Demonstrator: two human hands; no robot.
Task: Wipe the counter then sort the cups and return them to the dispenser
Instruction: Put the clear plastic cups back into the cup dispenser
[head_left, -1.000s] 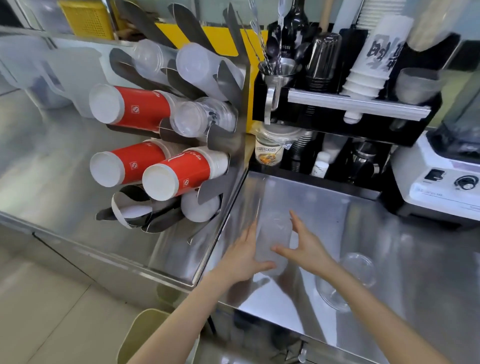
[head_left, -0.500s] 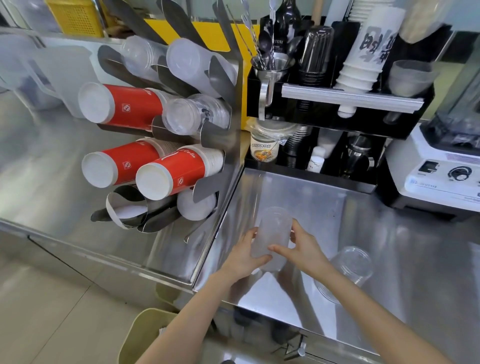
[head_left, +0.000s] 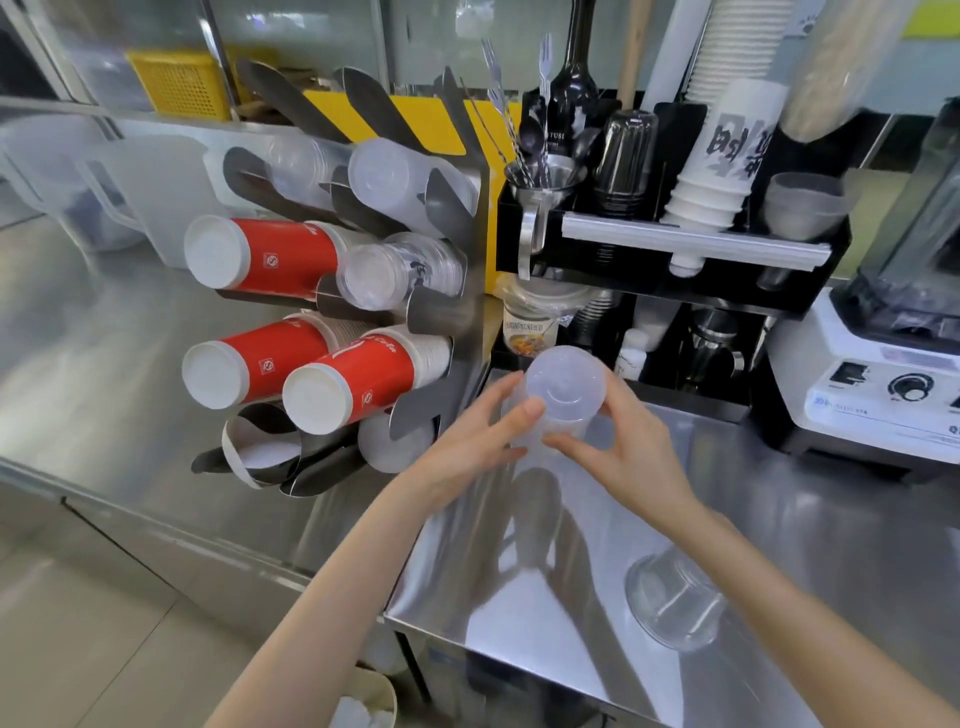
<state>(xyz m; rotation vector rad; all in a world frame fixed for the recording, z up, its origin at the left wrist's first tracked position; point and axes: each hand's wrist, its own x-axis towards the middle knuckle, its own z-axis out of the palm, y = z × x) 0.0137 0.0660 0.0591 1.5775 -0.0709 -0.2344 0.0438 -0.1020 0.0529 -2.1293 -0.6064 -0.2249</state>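
A frosted plastic cup (head_left: 563, 387) is lifted off the steel counter (head_left: 810, 525), its base turned toward me. My left hand (head_left: 467, 447) grips its left side and my right hand (head_left: 621, 447) grips its right side. A clear plastic cup (head_left: 675, 597) lies on its side on the counter near my right forearm. To the left stands the metal cup dispenser (head_left: 452, 312), with stacks of red paper cups (head_left: 260, 257), clear cups (head_left: 395, 275) and frosted cups (head_left: 395, 176) lying in its slots. One lower slot (head_left: 260, 447) holds only a paper sleeve.
A black rack (head_left: 675, 244) behind the counter carries utensils, dark cups and a stack of white printed cups (head_left: 722, 161). A white blender base (head_left: 883, 384) stands at the right. Plastic jugs (head_left: 135, 192) sit at the far left. A bin (head_left: 363, 701) is below the counter edge.
Both hands closed on the frosted cup and raised it off the counter toward the dispenser. The view has moved closer and shifted.
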